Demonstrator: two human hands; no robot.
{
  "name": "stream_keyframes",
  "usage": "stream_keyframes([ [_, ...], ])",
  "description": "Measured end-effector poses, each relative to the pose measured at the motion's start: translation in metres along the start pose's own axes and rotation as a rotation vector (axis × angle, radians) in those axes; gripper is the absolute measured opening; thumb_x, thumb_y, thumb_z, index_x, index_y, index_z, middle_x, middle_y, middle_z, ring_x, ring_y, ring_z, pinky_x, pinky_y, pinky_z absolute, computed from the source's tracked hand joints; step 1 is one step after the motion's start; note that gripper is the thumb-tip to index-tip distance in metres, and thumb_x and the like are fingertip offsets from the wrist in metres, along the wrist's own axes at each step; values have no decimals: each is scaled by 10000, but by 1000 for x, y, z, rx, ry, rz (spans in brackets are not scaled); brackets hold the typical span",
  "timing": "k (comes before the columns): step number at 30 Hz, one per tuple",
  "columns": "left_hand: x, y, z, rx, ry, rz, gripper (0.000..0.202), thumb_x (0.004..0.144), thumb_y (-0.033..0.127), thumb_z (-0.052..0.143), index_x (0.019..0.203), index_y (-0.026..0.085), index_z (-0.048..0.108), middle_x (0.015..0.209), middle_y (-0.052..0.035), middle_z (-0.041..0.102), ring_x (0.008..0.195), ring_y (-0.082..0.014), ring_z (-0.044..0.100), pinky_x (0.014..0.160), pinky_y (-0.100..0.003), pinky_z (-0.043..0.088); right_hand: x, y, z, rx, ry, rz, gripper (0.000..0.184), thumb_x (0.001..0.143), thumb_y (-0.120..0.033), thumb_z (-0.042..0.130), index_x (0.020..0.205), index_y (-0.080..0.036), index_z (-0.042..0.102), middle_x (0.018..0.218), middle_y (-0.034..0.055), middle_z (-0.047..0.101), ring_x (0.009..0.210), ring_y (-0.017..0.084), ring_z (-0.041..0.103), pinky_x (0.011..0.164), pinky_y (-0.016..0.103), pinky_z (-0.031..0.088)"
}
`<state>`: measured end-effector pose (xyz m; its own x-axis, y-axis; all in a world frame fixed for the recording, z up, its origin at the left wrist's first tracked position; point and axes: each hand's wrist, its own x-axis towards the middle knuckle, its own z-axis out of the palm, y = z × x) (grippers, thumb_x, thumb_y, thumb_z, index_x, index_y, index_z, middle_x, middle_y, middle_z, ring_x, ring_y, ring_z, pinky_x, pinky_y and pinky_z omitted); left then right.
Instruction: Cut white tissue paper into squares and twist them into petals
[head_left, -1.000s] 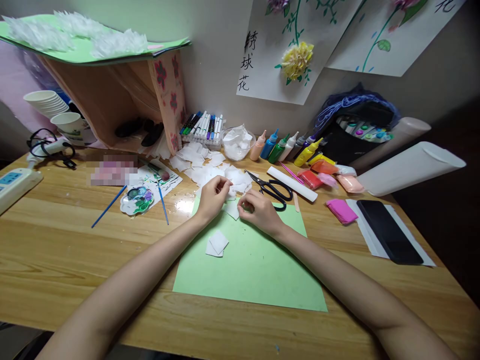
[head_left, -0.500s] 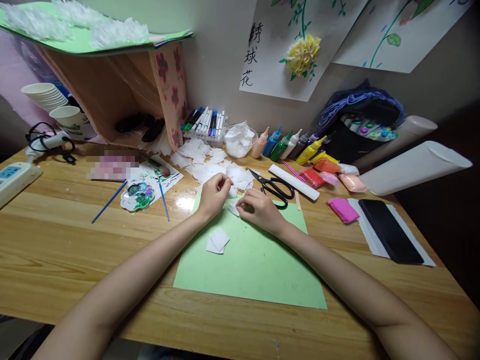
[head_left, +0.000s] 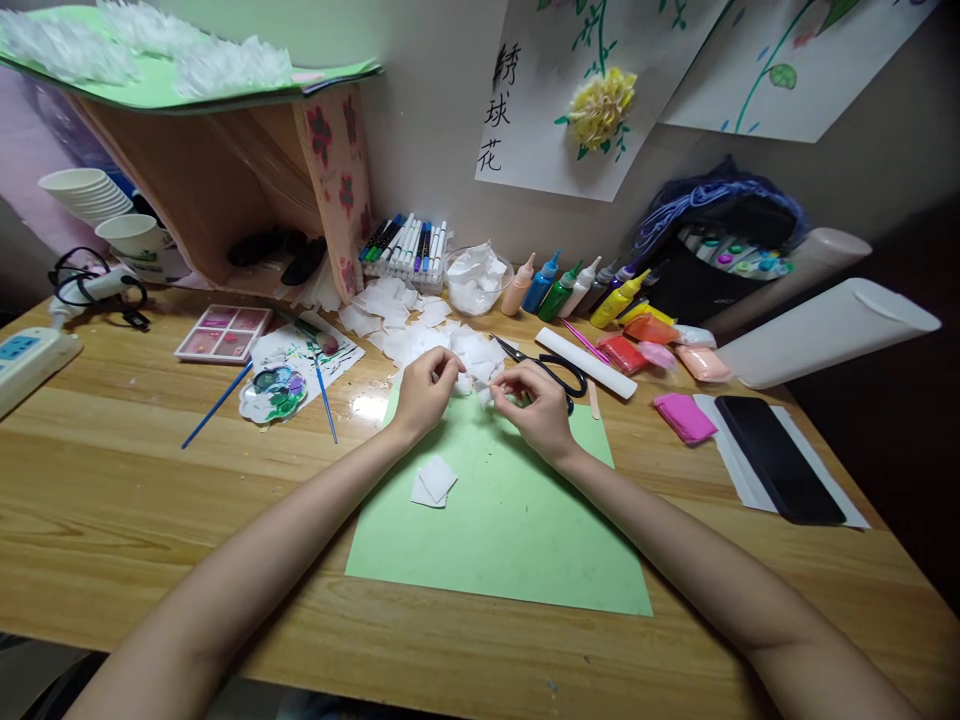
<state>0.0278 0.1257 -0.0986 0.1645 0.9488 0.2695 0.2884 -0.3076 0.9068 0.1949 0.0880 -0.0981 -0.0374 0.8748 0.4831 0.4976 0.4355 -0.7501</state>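
My right hand (head_left: 534, 410) pinches a small piece of white tissue paper (head_left: 484, 395) between thumb and fingertips, above the upper part of a green sheet (head_left: 495, 530). Facing it across a narrow gap, my left hand (head_left: 429, 395) is closed with its fingertips together. White paper shows right at those fingertips, but I cannot tell whether it is held or lies behind. Two overlapping squares of white tissue paper (head_left: 434, 482) lie on the green sheet below my left hand. Just beyond both hands spreads a pile of loose white paper pieces (head_left: 405, 340).
Black-handled scissors (head_left: 551, 372) lie beside my right hand, partly covered by it. Behind are a bowl of white paper (head_left: 478, 280), markers (head_left: 409, 247) and paint bottles (head_left: 555, 290). A paint palette (head_left: 271, 393) and brushes sit left; a phone (head_left: 780, 460) lies right.
My right hand has risen slightly and moved a little right, bringing the white paper piece up with it. My left hand has stayed nearly in place.
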Motion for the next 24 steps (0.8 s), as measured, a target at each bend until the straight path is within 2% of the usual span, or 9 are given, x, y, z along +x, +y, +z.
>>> stream_keyframes([
  [3, -2, 3, -2, -12, -120, 74, 255, 882, 304, 431, 738, 160, 584, 681, 3, 556, 630, -120, 490, 593, -241, 350, 1, 2, -1, 73, 64, 79, 40, 781, -200, 610, 749, -178, 619, 724, 17, 542, 636, 127, 497, 556, 260, 406],
  [6, -3, 6, -2, 8, -213, 157, 226, 872, 315, 469, 743, 160, 572, 701, 3, 549, 645, -115, 482, 598, -234, 355, 2, 4, 0, 128, 52, 116, 47, 777, -213, 617, 751, -174, 622, 733, 18, 542, 631, 123, 498, 542, 255, 403],
  [12, -4, 8, -2, 10, -237, 205, 129, 839, 260, 518, 762, 162, 551, 707, 10, 536, 630, -100, 458, 591, -222, 361, 1, 4, 1, 137, 44, 129, 49, 772, -217, 621, 748, -175, 624, 731, 16, 541, 632, 123, 503, 542, 256, 401],
  [18, -4, 5, 0, 9, -327, 183, 99, 796, 246, 555, 749, 160, 546, 688, 16, 536, 603, -95, 452, 570, -220, 363, 1, 4, 0, 122, 48, 131, 46, 777, -216, 618, 757, -176, 626, 736, 17, 548, 636, 125, 507, 543, 258, 398],
  [24, -2, 5, 0, -7, -312, 178, 82, 802, 215, 525, 750, 158, 553, 669, 21, 539, 590, -91, 445, 563, -212, 360, 1, 3, 0, 106, 47, 123, 56, 781, -226, 612, 756, -177, 623, 743, 17, 551, 639, 124, 507, 559, 261, 412],
])
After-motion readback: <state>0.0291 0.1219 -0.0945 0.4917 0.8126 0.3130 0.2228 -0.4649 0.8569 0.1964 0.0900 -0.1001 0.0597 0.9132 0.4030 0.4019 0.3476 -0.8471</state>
